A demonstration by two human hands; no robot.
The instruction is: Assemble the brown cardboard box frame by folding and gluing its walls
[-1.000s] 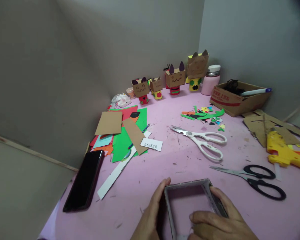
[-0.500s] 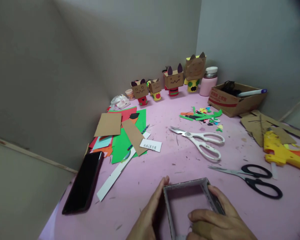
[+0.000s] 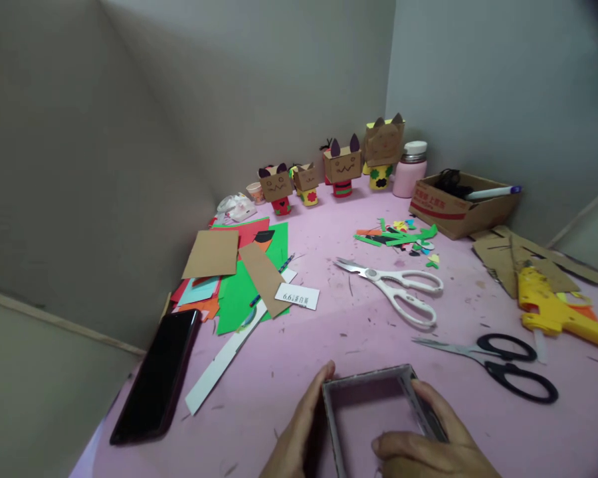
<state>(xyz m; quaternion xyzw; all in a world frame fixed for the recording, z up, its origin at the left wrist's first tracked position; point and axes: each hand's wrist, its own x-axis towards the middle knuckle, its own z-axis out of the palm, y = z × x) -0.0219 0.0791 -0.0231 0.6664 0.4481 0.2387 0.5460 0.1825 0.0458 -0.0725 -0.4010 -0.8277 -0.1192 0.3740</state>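
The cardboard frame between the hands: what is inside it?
Inside the cardboard frame only the bare pink table shows through; it seems to have no bottom. The right hand covers its near right corner and the left hand its left wall, so those parts stay hidden.

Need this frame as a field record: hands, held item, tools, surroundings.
left hand: pressed against the left outer wall of the frame
right hand: over the right wall, thumb inside
held item: open grey cardboard frame, on the pink table
tools: white scissors, black scissors, yellow glue gun
left side: black phone, coloured paper sheets
back: cardboard box figures
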